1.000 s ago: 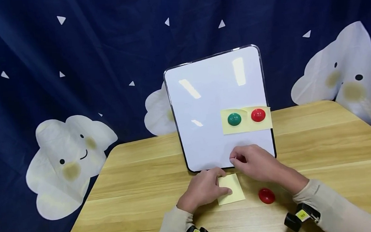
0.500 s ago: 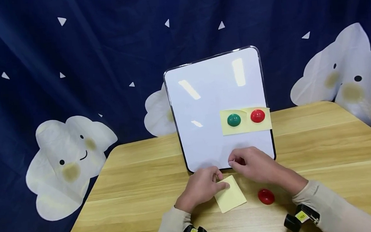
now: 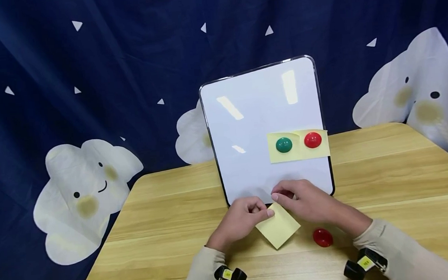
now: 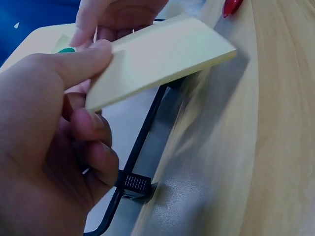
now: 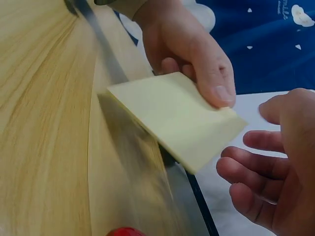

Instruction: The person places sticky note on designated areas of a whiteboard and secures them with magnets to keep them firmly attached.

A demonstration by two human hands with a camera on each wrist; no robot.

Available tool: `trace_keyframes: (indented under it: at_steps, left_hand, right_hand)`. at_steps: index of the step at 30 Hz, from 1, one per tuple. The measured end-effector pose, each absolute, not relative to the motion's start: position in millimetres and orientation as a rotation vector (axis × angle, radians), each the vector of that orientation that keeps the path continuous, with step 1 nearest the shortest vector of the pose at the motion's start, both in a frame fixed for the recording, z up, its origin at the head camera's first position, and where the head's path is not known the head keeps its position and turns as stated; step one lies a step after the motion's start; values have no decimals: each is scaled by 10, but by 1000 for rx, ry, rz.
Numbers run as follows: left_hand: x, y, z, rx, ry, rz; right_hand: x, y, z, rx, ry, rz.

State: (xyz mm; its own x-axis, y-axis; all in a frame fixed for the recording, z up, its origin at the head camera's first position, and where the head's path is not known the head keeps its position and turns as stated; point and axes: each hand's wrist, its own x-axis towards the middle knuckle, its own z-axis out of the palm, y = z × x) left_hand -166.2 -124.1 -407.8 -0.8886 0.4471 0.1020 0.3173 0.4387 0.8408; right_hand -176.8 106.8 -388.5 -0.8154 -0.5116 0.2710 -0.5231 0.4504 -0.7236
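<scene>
My left hand (image 3: 237,220) pinches a pad of pale yellow sticky notes (image 3: 278,228) between thumb and fingers. In the left wrist view the pad (image 4: 162,56) is tilted, off the table. Close to the pad's upper corner is my right hand (image 3: 308,201), its fingers loosely bent. The right wrist view shows a gap between that thumb and the fingers (image 5: 263,164), with nothing in it. Behind both hands leans a whiteboard (image 3: 246,121). Two yellow notes are on it, one under a green round magnet (image 3: 284,145), the other under a red magnet (image 3: 312,140).
A loose red magnet (image 3: 322,237) lies on the wooden table (image 3: 168,230), beneath the right forearm's left side. A dark blue curtain (image 3: 136,55) with cloud prints hangs behind the table. The whiteboard's black frame (image 4: 142,132) stands at table level.
My left hand has lifted the pad from the table and turned it so a corner points toward me. My right hand has shifted slightly left and down toward the pad.
</scene>
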Motion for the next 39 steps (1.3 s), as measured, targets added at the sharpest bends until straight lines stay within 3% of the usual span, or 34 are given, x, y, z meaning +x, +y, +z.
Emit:
trace_keyframes:
  at_steps: [13, 24, 39]
  left_hand:
    - [-1710, -1303, -4069, 526, 2507, 1802]
    - [-1715, -1296, -4067, 469, 2447, 1864]
    - [-1696, -1238, -4063, 530, 2448, 1917]
  right_hand:
    - [-1758, 1115, -3872, 1031, -2667, 1613]
    - [-1780, 1150, -3867, 935, -2690, 1754]
    - [-1814, 1154, -3826, 516, -2543, 1982]
